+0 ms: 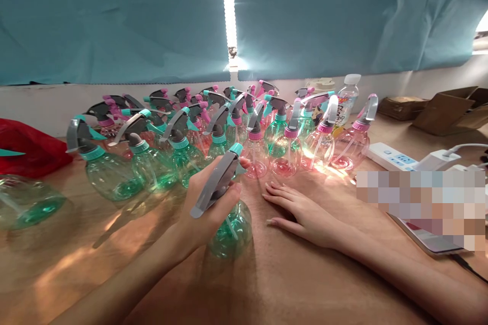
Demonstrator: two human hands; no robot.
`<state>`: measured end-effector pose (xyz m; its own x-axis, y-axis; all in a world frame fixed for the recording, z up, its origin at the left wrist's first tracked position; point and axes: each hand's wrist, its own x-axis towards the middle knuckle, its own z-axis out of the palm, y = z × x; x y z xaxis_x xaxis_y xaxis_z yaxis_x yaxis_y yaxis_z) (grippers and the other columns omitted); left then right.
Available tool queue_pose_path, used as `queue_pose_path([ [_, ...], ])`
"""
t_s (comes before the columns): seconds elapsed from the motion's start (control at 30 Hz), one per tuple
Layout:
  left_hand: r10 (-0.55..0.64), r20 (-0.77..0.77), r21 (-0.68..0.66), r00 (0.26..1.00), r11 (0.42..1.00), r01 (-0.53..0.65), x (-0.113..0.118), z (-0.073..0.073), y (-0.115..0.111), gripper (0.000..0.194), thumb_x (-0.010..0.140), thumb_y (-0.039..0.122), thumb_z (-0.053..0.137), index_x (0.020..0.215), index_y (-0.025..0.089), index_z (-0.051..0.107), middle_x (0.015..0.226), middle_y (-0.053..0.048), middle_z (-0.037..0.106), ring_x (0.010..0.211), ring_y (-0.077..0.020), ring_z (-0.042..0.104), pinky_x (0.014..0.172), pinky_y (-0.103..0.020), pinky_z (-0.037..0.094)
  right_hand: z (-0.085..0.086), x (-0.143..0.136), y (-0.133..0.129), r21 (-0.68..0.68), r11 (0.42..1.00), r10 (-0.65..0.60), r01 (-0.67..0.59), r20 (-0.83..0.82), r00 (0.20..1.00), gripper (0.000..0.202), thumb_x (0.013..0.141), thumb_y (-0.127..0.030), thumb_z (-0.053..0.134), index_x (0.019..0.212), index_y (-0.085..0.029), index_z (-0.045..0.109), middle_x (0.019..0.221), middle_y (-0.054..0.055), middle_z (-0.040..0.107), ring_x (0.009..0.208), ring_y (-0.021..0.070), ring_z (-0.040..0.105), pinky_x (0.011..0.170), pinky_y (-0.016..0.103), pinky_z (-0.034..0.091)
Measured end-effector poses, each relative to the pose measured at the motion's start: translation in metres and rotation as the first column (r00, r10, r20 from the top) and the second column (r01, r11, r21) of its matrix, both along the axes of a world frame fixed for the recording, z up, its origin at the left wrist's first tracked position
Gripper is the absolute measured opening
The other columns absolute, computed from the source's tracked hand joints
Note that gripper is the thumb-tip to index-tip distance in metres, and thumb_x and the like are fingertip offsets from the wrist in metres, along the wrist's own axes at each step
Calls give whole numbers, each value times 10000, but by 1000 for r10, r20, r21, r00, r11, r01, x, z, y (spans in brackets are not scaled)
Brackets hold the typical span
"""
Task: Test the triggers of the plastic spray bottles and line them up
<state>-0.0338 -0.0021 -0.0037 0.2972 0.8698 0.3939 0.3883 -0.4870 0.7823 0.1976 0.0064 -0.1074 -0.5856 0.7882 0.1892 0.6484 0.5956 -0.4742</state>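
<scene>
My left hand (213, 203) is wrapped round the neck of a green spray bottle (234, 236) with a grey and teal trigger head. That bottle is upright, at the front middle of the table. To its right my right hand (293, 208) lies flat on the brown table top (305, 284), fingers stretched out, holding nothing. Just beyond both hands stand several more spray bottles. Nearest are a green spray bottle (188, 160) and a pink spray bottle (255, 155). Part of the held bottle's neck is hidden behind my fingers.
At the left edge is another green bottle (34, 203), with a red bag (34, 147) behind it. On the right are a white power strip (389, 156), a phone-like device (427, 236) and an open cardboard box (450, 111). A white-capped clear bottle (347, 99) stands at the back.
</scene>
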Motion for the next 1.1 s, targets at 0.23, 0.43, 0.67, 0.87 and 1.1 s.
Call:
queue_pose_path([
  [0.23,-19,-6,25,1000,999,19,-2,-2,3,242,854,206,492,1079,229,580,837,15,585,725,-149,559,626,-280,416,0,1,1,6,1000,5,-6,12,1000,619,936,-534,492,1428,-161,465,1508,124,395,1419,308,307,1151,527,293],
  [0.43,-12,7,-4,1000,1000,12,-1,-3,1,226,860,219,501,1072,234,578,805,17,567,755,-159,575,608,-274,404,-2,1,0,2,1000,6,-6,-5,1000,599,943,-513,493,1442,-186,445,1505,105,410,1419,302,308,1155,524,287],
  [0.67,0,9,-5,1000,1000,0,-1,-3,0,204,855,216,500,1040,225,584,801,18,527,732,-149,548,605,-278,387,-3,2,0,7,1000,0,0,-22,1000,598,937,-528,494,1437,-201,454,1495,100,425,1410,304,328,1146,533,302],
  [0.87,0,15,-1,1000,1000,0,0,-3,0,192,855,221,498,1028,234,582,761,26,506,683,-142,520,599,-283,390,-3,3,0,0,1000,-9,9,-11,1000,599,939,-523,493,1436,-191,456,1500,100,417,1413,298,323,1154,520,291],
  [1.1,-8,-32,18,999,1000,9,-1,-1,2,227,813,221,492,1024,231,576,707,24,525,707,-181,588,604,-299,433,-2,3,0,10,1000,-3,3,-15,1000,593,942,-521,490,1437,-196,454,1496,107,422,1409,295,334,1150,522,295],
])
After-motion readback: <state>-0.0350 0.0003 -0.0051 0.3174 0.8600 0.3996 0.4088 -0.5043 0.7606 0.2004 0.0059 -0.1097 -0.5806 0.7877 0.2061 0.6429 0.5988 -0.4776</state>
